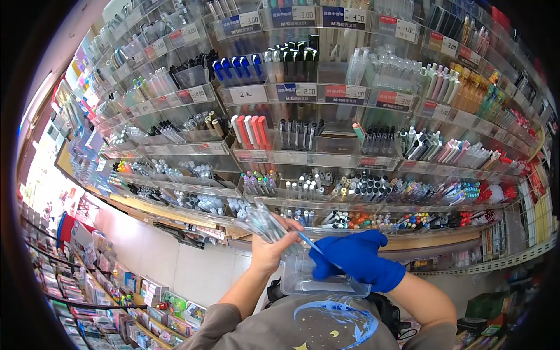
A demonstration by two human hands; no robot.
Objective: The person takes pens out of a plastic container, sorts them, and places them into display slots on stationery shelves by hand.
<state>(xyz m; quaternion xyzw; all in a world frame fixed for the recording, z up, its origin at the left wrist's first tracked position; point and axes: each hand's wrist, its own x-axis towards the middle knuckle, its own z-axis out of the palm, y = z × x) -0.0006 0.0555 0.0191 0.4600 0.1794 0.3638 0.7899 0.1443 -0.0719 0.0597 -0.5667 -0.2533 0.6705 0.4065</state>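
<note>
My left hand (272, 248) is bare and closed around a bundle of pens (265, 223) with clear, greyish barrels, held in front of the lowest shelf tiers. My right hand (356, 256) wears a blue knit glove and sits just to the right. A thin light-blue pen-like stick (309, 240) slants between the two hands, its lower end running to the gloved fingers, which look curled on it. Below the hands, close to my body, is a clear plastic box (294, 280); the glove hides part of it.
Ahead rises a tiered clear display rack (315, 158) full of pens, with price tags on its edges. Blue-capped pens (236, 67) and red and white pens (249, 131) stand in it. A wire-mesh rack (534, 233) is at right; shelves of packaged goods (116, 315) lie lower left.
</note>
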